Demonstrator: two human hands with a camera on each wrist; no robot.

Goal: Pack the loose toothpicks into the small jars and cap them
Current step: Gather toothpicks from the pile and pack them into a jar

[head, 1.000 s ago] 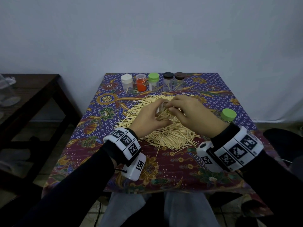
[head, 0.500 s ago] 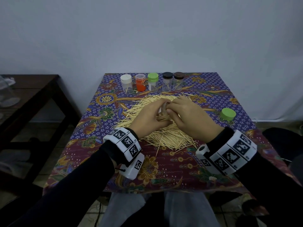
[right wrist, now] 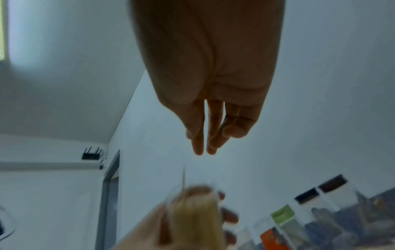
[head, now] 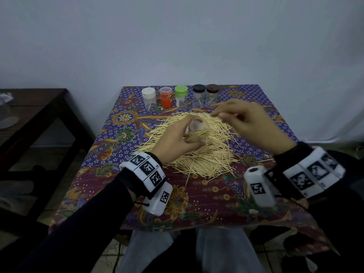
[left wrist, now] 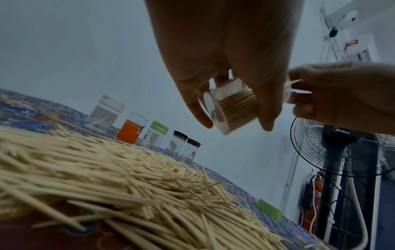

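While my left hand (head: 177, 140) curled around the tilted, toothpick-filled jar (head: 197, 129) at frame centre over the loose toothpick pile (head: 202, 156), my right hand (head: 254, 123) hovered just right of it, pinching a toothpick (left wrist: 294, 82) between thumb and fingertips.

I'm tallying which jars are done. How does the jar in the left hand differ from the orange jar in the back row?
The jar in the left hand is clear, tilted above the pile and uncapped; the orange jar stands upright on the cloth with a lid on. The held jar shows a packed layer of toothpicks through its wall; the orange jar's contents cannot be seen. Both are small and cylindrical.
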